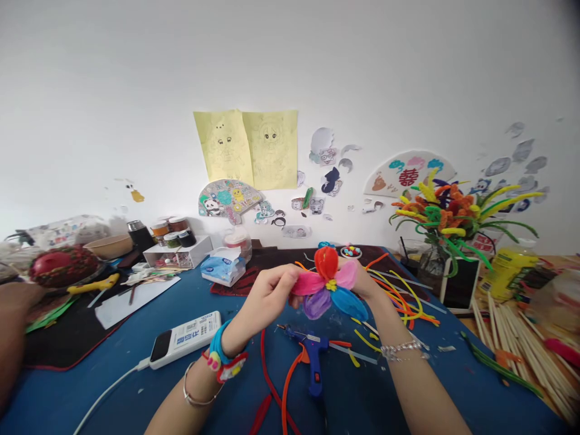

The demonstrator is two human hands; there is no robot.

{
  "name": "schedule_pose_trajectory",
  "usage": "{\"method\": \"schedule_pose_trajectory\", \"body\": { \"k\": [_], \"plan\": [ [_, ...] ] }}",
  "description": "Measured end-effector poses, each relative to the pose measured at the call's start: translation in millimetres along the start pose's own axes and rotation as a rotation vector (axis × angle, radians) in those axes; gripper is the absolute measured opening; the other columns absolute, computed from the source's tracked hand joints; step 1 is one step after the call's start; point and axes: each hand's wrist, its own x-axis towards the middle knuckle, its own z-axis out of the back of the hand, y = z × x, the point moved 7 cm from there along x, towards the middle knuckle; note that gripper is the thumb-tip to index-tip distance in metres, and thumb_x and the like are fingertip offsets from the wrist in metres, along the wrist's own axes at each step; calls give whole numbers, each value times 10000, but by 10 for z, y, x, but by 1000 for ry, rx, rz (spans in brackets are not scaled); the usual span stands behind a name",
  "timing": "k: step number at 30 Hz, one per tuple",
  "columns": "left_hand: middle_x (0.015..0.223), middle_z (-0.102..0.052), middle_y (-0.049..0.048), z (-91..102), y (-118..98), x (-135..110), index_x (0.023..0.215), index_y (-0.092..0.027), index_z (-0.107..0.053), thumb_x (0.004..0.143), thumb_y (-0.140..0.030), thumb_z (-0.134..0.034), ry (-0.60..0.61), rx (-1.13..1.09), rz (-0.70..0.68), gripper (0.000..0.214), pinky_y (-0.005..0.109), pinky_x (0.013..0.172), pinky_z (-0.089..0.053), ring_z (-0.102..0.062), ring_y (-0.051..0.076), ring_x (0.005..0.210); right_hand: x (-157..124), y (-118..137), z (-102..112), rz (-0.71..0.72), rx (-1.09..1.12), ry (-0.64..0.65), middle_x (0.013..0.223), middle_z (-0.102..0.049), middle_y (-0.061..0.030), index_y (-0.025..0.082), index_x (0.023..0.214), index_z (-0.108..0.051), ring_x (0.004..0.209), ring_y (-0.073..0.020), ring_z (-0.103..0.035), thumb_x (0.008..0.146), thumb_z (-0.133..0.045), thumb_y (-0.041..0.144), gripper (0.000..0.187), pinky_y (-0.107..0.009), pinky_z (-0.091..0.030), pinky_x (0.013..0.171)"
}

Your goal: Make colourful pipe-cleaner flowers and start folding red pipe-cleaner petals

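Observation:
A pipe-cleaner flower point(331, 284) with red, pink, purple and blue petals and a yellow centre is held up above the table. My left hand point(274, 289) is closed, its thumb and fingers pinching the bright pink petal. My right hand point(365, 281) is at the flower's right side, against the light pink petal; its fingers are mostly hidden behind the petals. Below the flower, a blue hot glue gun point(313, 356) lies on the blue tabletop, touched by neither hand. Red and orange pipe cleaners point(290, 386) lie beside it.
A white power bank point(185, 339) with a cable and a tissue pack point(223, 266) lie to the left. Yellow and orange pipe cleaners point(408, 302), a vase of pipe-cleaner flowers point(437, 260), a phone point(460, 284) and wooden sticks point(521, 344) are on the right. Another person's arm point(13, 338) shows far left.

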Motion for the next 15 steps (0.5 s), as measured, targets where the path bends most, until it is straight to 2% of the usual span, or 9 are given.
{"method": "schedule_pose_trajectory", "body": {
  "k": [3, 6, 9, 12, 15],
  "plan": [
    [558, -477, -16, -23, -34, 4, 631, -157, -489, 912, -395, -368, 41, 118, 13, 388, 219, 514, -340, -436, 96, 513, 25, 58, -43, 15, 13, 59, 856, -677, -87, 168, 755, -713, 817, -215, -625, 828, -578, 362, 247, -355, -507, 764],
    [548, -368, -41, 28, -93, -2, 581, -169, -402, 907, -341, -388, -61, 334, -41, 369, 224, 504, -253, -333, 85, 515, 43, 101, -45, 21, -1, 59, 838, -667, -65, 181, 784, -718, 800, -197, -607, 844, -560, 346, 236, -342, -487, 768],
    [526, -318, -48, 128, -65, -4, 574, -179, -324, 918, -315, -353, -181, 470, -52, 371, 248, 506, -205, -297, 86, 491, 47, 143, -12, 17, -30, 29, 851, -663, -61, 192, 875, -720, 841, -200, -595, 862, -535, 315, 222, -344, -464, 800],
    [522, -317, -42, 272, 16, 8, 582, -188, -306, 920, -331, -335, -293, 439, -33, 368, 261, 514, -203, -301, 99, 499, 38, 203, 12, 2, -66, 15, 904, -665, -66, 206, 988, -704, 890, -210, -591, 875, -511, 300, 242, -350, -452, 827],
    [543, -336, -35, 380, 87, 17, 591, -194, -312, 917, -388, -332, -384, 275, 0, 380, 255, 517, -235, -319, 110, 527, 33, 313, -20, -9, -57, 31, 910, -667, -64, 211, 1018, -697, 846, -200, -602, 879, -496, 305, 262, -328, -476, 776]
  ]
}}
